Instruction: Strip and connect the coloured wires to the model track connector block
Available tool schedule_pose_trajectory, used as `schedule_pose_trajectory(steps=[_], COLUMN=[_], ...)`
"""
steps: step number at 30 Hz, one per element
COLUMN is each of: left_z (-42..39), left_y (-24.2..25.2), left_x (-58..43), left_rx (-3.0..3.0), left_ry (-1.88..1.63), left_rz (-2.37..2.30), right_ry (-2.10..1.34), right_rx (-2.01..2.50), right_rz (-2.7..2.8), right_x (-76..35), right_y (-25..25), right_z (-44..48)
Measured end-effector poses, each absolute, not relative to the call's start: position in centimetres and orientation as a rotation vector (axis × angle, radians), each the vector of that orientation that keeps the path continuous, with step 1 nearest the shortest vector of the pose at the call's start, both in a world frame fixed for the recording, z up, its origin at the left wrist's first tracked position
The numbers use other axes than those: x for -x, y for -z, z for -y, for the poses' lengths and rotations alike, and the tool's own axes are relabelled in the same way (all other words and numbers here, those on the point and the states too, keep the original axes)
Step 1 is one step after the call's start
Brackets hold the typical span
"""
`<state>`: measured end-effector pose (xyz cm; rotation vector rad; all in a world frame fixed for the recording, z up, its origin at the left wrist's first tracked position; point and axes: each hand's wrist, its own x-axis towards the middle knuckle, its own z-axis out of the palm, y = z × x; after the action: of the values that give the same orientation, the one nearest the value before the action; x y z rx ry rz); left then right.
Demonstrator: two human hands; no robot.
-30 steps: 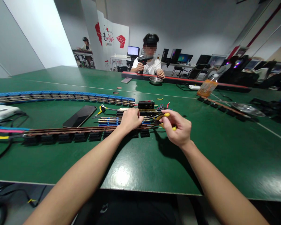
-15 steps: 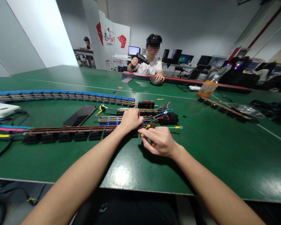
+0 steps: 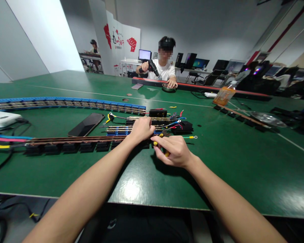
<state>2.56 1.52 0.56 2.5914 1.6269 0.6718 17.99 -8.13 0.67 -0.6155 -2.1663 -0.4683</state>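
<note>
Over the right end of a long strip of copper bars on black holders (image 3: 88, 145), my left hand (image 3: 141, 129) is closed, fingers curled down around the bars; its fingertips are hidden. Close beside it, my right hand (image 3: 176, 152) grips a pair of pliers with yellow handles (image 3: 155, 143). The pliers' dark jaws are at the strip's right end, partly covered by my fingers; what they bite on cannot be made out. A green wire with a ring terminal (image 3: 191, 137) sticks out to the right. Behind my hands lie short brass-bar strips on blue holders (image 3: 116, 130).
A black phone (image 3: 87, 125) lies left of my hands, near a curved blue rail (image 3: 66, 103). A black box with wires (image 3: 182, 128) sits just behind. Across the green table (image 3: 243, 168), a co-worker holds a power drill (image 3: 153, 67) near a metal bowl (image 3: 169, 88). An orange bottle (image 3: 224, 95) stands right.
My right hand and the pliers have shifted very slightly, the handles a little to the right. My left hand stays put. The co-worker's drill has tipped further downward.
</note>
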Motion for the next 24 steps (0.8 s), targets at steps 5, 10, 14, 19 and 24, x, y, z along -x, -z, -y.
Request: schedule_pose_trajectory(steps=[5, 10, 14, 19, 24], left_z=[-1.3, -1.3, -1.4, -1.4, -1.4], left_y=[-0.7, -0.7, -0.6, -0.6, -0.6], left_x=[-2.6, -2.6, -2.6, -2.6, -2.6], left_rx=[-2.592, -2.586, -2.602, -2.613, -2.621], left_ry=[-0.671, -0.672, -0.676, -0.66, -0.639], left_rz=[-1.619, -1.614, -1.606, -1.602, -1.604], right_ry=[0.406, 0.209, -0.077, -0.208, -0.237], right_rx=[0.702, 0.931, 1.001, 0.967, 0.897], right_rz=[1.995, 1.696, 1.419, 1.255, 1.217], right_x=[-18.3, -18.7, -19.3, -19.8, -19.9], right_y=[-1.1, -0.9, -0.8, -1.4, -1.3], right_z=[8.3, 8.4, 7.8, 7.2, 7.0])
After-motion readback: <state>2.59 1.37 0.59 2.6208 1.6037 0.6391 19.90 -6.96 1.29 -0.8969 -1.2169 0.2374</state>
